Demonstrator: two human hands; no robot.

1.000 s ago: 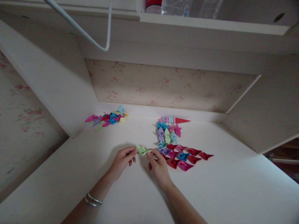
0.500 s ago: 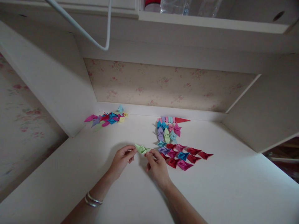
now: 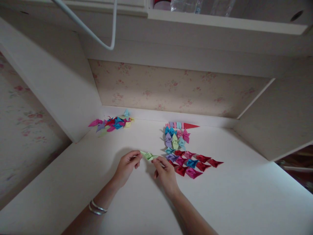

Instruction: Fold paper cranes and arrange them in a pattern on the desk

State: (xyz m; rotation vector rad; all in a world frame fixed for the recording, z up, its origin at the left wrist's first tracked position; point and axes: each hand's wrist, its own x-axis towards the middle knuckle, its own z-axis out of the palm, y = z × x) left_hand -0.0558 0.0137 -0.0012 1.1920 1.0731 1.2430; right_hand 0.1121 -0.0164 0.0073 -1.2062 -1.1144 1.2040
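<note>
A light green folded paper piece, shaped like an origami boat or crane (image 3: pixel 148 156), is stretched between my two hands above the white table. My left hand (image 3: pixel 127 166) pinches its left tip between thumb and fingers. On the other end, the thumb and fingers of my right hand (image 3: pixel 166 174) are closed. Just right of that hand lie rows of red, pink, blue and purple folded paper pieces (image 3: pixel 192 163). Behind these sit several pastel and blue paper cranes (image 3: pixel 174 142), with a red pointed paper piece (image 3: pixel 191 126) at the back.
A heap of mixed-colour folded paper (image 3: pixel 117 124) lies at the back left of the white table (image 3: pixel 137 209). Side panels and a floral back wall (image 3: pixel 158 88) enclose the table. Overhead are a shelf (image 3: pixel 227 23) with clear plastic items and a bent white rod (image 3: pixel 112 29).
My left hand has shifted slightly left, and the green paper looks flatter and more drawn out. My right hand stays nearly in place. The view has tilted a little.
</note>
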